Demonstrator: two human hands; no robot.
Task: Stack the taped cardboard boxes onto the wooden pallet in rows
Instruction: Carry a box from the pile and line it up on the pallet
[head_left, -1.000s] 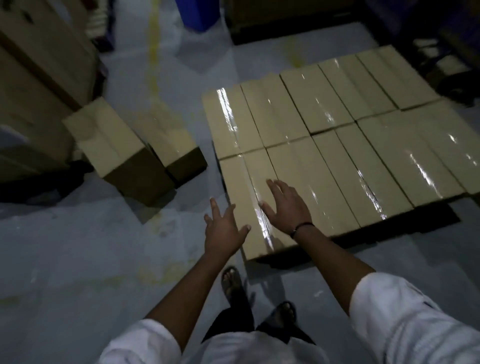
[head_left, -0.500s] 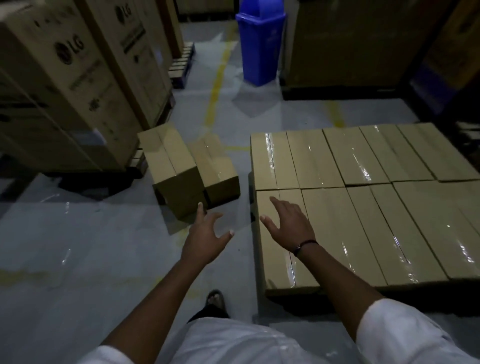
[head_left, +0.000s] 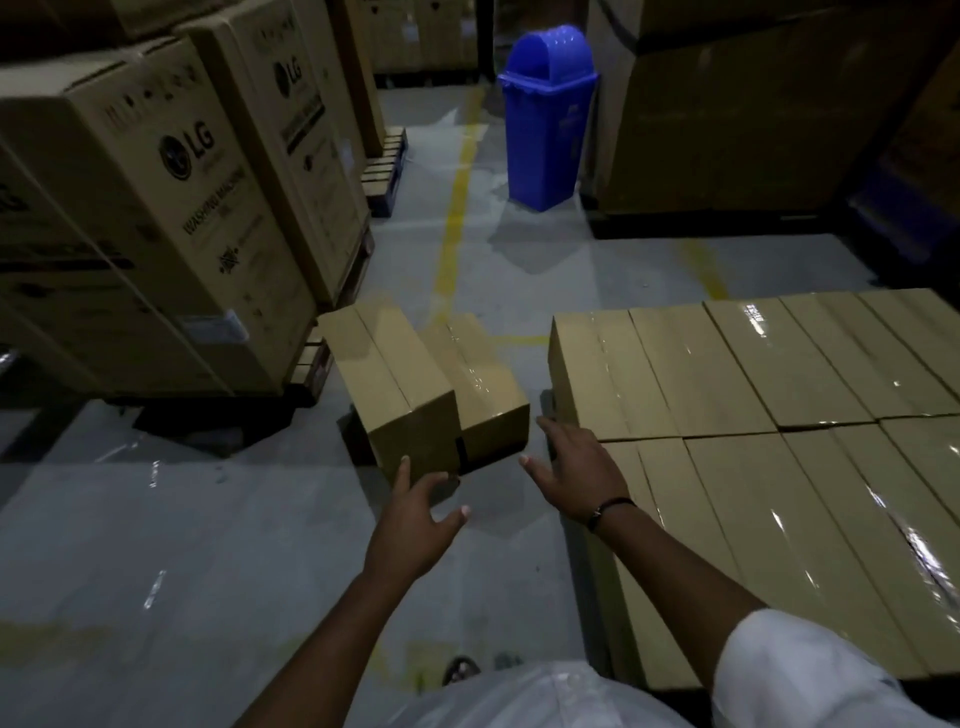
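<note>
**Both grips open, close to two loose boxes on the floor**

The left grip (head_left: 410, 519) is spread, fingers straight and apart, holding nothing. Its fingertips reach the near lower edge of the taller box (head_left: 395, 379); whether they touch the cardboard cannot be told. The right grip (head_left: 576, 467) is also open and holds nothing, with a dark wristband (head_left: 610, 506) at the wrist. It hangs in the gap between the lower box (head_left: 483, 384) and the near left corner of the stacked boxes (head_left: 727, 415), thumb pointing toward the lower box.

The two loose boxes stand on the grey floor (head_left: 208, 519), side by side and touching, the lower one to the right with glossy tape along its top. The stacked boxes lie flat in two rows, far and near, edge to edge, tape shining on their tops. The pallet beneath them is lost in shadow.

Beyond, a blue bin (head_left: 548, 114) stands upright with its domed lid closed, its contents hidden. Large LG cartons (head_left: 156, 208) stand at the left, beside a yellow line (head_left: 457, 208) painted on the floor.
</note>
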